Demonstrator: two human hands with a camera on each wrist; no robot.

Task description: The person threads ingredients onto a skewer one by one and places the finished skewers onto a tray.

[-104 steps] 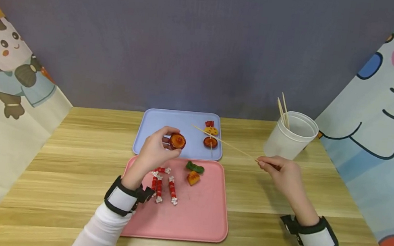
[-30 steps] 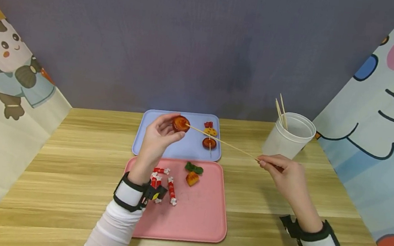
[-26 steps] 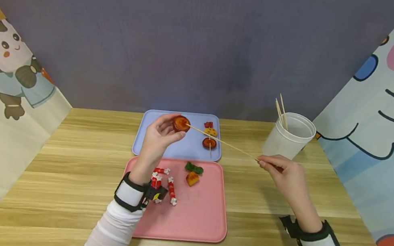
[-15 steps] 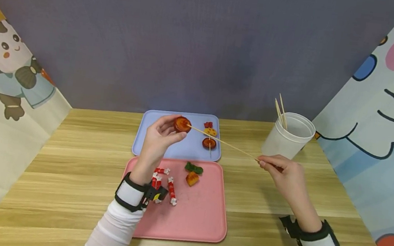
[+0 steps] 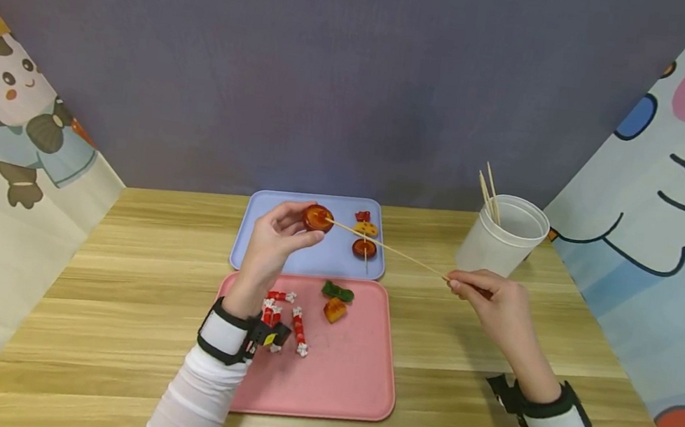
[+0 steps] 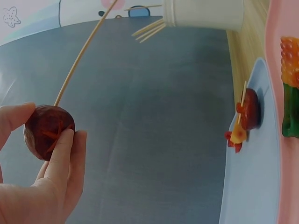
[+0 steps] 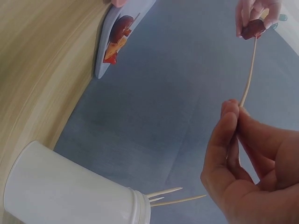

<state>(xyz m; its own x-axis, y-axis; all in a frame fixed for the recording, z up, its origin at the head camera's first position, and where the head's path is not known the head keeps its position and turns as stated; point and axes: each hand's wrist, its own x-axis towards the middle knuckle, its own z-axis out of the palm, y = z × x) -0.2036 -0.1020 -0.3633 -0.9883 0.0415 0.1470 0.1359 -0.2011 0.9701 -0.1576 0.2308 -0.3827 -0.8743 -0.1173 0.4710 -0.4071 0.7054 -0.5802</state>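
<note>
A glossy red-brown mushroom cap (image 5: pixel 318 218) is pinched between the thumb and fingers of my left hand (image 5: pixel 271 242), held up over the blue tray (image 5: pixel 286 262). My right hand (image 5: pixel 497 307) pinches the near end of a thin bamboo skewer (image 5: pixel 401 254). The skewer slants up to the left, and its far end meets the face of the mushroom cap; how deep it goes I cannot tell. In the right wrist view the skewer (image 7: pixel 250 70) looks slightly bent. The left wrist view shows the mushroom cap (image 6: pixel 39 140) with fingertips against its rounded side.
A loaded skewer lies on the blue tray with a similar brown cap (image 5: pixel 364 248), a yellow slice (image 5: pixel 366 228) and a red piece (image 5: pixel 362 216). The pink tray (image 5: pixel 348 390) bears several red-and-white sticks (image 5: pixel 300 332), a green piece (image 5: pixel 338 292) and a yellow-orange chunk (image 5: pixel 334 310). Skewers stand in a white tub (image 5: pixel 491 248).
Since the earliest frame, my left hand has raised the mushroom cap away from me, and the skewer now meets it. Over the last second both shifted slightly right; my right hand stays nearly still.
</note>
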